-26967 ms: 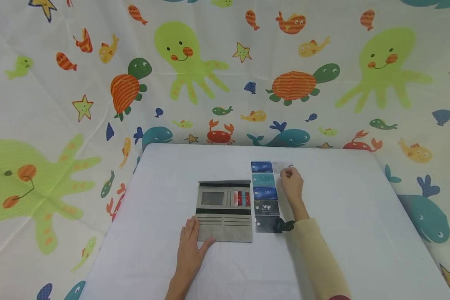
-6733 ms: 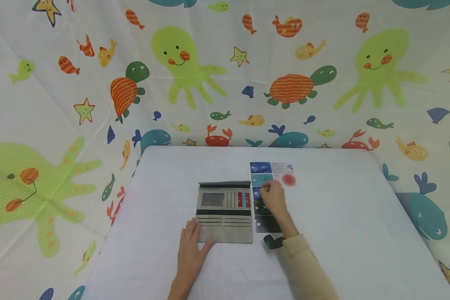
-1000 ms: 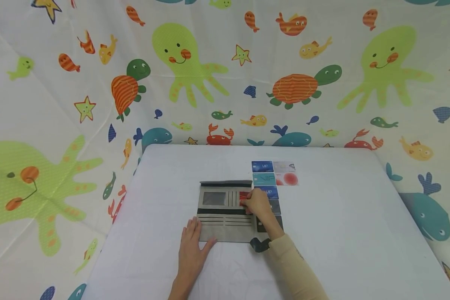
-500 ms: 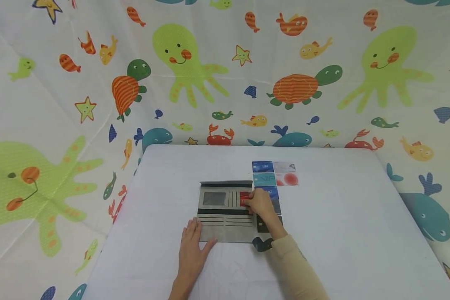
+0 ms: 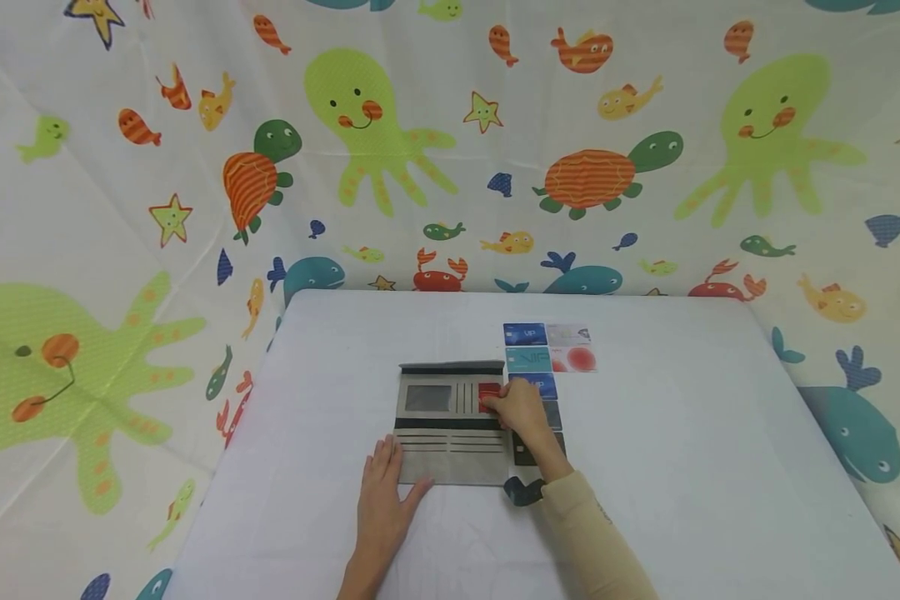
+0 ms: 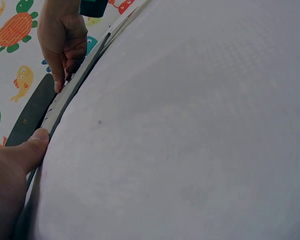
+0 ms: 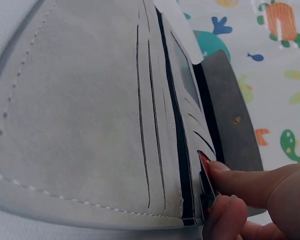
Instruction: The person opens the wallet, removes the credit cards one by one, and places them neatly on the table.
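A grey wallet (image 5: pixel 453 468) lies unfolded on the white table, with a clear window and rows of card slots. My left hand (image 5: pixel 382 492) rests flat at its lower left edge, fingers straight; in the left wrist view the thumb (image 6: pixel 39 136) presses the near edge. At the upper right slots, my right hand (image 5: pixel 521 408) pinches a red card (image 5: pixel 487 391) between thumb and fingers. The right wrist view shows only a sliver of the red card (image 7: pixel 204 160) at the slot, the rest hidden by fingers and wallet.
Right of the wallet, a column of cards holds a blue card (image 5: pixel 525 334), a teal card (image 5: pixel 528 359) and several others, some behind my right arm. Beside it lie a pale card (image 5: pixel 568 334) and a card with a red circle (image 5: pixel 573 359). A patterned cloth (image 5: pixel 450 150) hangs behind.
Since the oldest frame, the card with the red circle has been laid below the pale one. My right hand has moved left from the card column to the wallet's red card; my left hand stays put.
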`<state>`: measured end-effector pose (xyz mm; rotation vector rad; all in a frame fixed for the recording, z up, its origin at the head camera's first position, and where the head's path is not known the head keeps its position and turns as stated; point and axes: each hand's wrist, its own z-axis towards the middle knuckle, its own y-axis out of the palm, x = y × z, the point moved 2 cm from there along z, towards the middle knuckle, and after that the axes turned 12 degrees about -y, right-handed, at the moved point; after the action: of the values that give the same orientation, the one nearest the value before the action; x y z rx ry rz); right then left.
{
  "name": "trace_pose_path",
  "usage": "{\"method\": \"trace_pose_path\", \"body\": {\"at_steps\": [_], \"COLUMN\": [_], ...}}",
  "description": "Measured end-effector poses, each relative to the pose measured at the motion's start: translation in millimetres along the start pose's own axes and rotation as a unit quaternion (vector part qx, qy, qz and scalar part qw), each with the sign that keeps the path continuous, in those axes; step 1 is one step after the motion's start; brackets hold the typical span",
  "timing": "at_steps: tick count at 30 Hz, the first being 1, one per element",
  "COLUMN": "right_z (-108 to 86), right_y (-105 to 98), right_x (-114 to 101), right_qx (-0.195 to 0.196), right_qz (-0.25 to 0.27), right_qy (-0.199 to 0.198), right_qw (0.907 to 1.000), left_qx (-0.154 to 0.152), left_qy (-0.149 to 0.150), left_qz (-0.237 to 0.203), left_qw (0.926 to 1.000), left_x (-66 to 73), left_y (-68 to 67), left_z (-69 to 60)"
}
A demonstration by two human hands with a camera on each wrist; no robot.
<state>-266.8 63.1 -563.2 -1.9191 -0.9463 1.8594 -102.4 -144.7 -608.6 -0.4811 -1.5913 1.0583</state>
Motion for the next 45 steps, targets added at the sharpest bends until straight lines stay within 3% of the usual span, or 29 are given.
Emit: {"method": "trace_pose_path", "body": {"at_steps": [21,28,45], "right_z": [-2.6,-5.7,-14.6], "right_y": [-15.7,-19.7,-25.2], "right_x": [10.0,14.6,34.1], "right_qx": [-0.008,-0.003,0.076], "right_qz": [-0.022,-0.005,0.093], "right_qy": [0.037,0.026,0.005], "right_qw": [0.999,0.9996,0.9927], "left_qx": [0.012,0.01,0.004], "left_qy": [0.015,0.015,0.007], "left_qz": [-0.011,-0.011,-0.008], "left_qw": [0.9998,0.9998,0.9999], "left_x": [-0.3,-0.9,-0.3], "left_y": [0.8,0.8,-0.5], "left_z": [-2.1,-2.1,-1.6]}}
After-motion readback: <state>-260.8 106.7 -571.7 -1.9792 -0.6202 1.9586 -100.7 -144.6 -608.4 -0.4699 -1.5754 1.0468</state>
